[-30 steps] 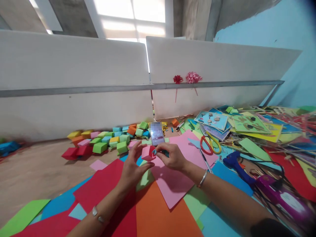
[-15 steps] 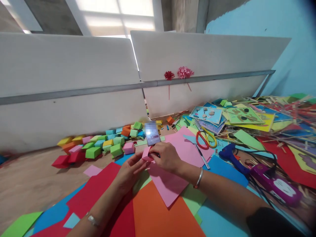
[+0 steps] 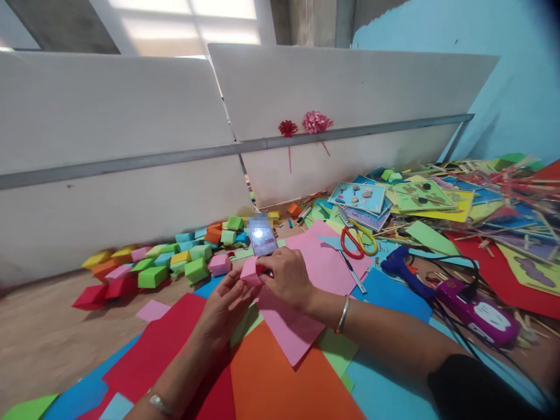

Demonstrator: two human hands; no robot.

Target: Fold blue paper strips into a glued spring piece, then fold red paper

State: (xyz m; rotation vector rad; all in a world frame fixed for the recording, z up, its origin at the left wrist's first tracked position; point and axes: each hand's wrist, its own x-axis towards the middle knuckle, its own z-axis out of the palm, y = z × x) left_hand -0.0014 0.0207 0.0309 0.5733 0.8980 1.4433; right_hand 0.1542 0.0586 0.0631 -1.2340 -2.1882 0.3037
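Observation:
A small pink paper box (image 3: 249, 272) is held between my two hands above a pink paper sheet (image 3: 292, 341). My left hand (image 3: 227, 300) supports it from the left and below, its fingers closed against the paper. My right hand (image 3: 289, 279) grips the box's right side with bent fingers; a bit of red and something dark show there, too small to name. A lit phone (image 3: 262, 239) leans just beyond the hands. To the right of them lie scissors (image 3: 352, 242) with red and yellow handles and a utility knife (image 3: 351, 272).
Several coloured paper cubes (image 3: 196, 269) are heaped on the left by a white board (image 3: 109, 221). Red paper (image 3: 149, 344) and orange paper (image 3: 284, 379) lie in front. On the right are a blue glue gun (image 3: 406, 274), a purple power strip (image 3: 476, 312), cables and piled cards (image 3: 356, 198).
The whole scene has shifted slightly left and up as the head turned. Both hands still hold the pink paper box, which looks a little more tilted.

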